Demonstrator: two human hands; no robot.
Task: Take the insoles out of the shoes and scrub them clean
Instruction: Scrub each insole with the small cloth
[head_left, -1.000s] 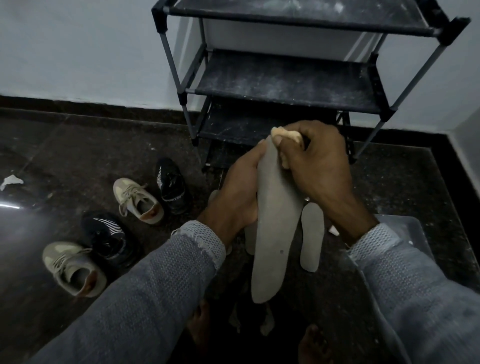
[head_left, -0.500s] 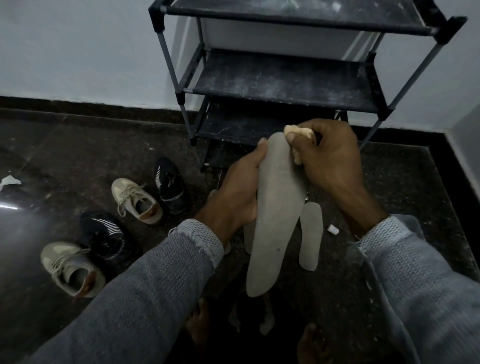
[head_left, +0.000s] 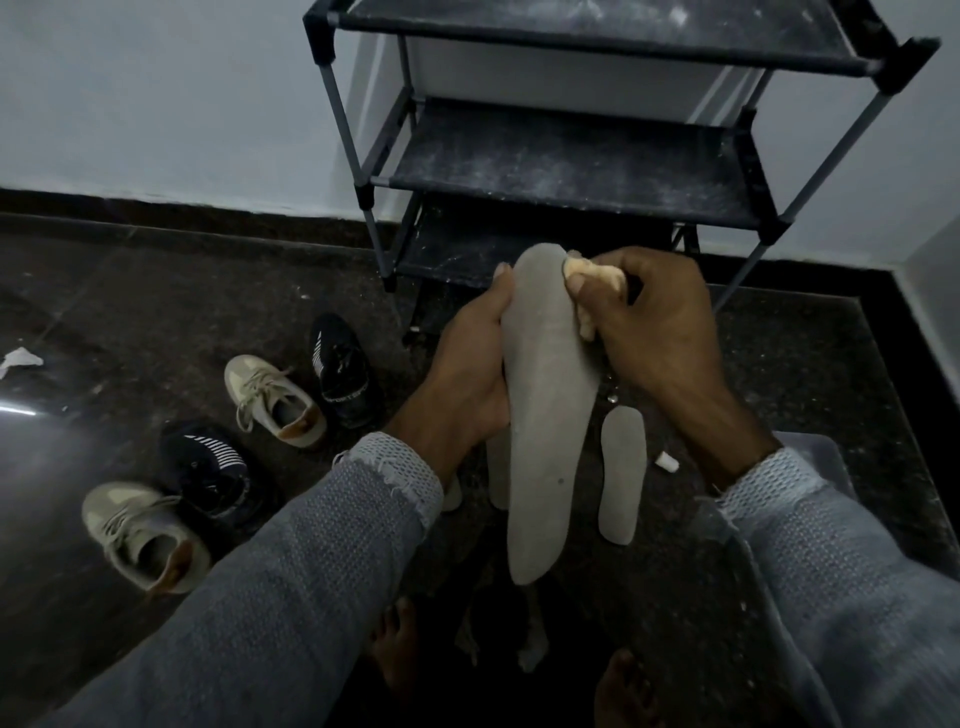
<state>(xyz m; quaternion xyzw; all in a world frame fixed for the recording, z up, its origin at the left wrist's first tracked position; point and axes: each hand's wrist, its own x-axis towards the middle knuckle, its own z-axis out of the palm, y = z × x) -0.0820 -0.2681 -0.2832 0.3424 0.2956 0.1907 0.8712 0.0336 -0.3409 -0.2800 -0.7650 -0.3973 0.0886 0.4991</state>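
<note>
A long grey insole stands upright in front of me, its toe end pointing up. My left hand grips its left edge from behind. My right hand holds a pale yellow sponge against the insole's top right edge. Another grey insole lies on the dark floor to the right, and one more shows partly behind the held one. Two beige sneakers and two black sneakers lie on the floor to the left.
A black shoe rack with dusty shelves stands against the wall ahead. A clear plastic tub sits under my right forearm. A small white scrap lies beside it, crumpled paper at far left. My bare feet show below.
My right hand with the sponge has shifted a little to the right, from over the insole's tip to its upper right edge. The insole's lower end has swung slightly.
</note>
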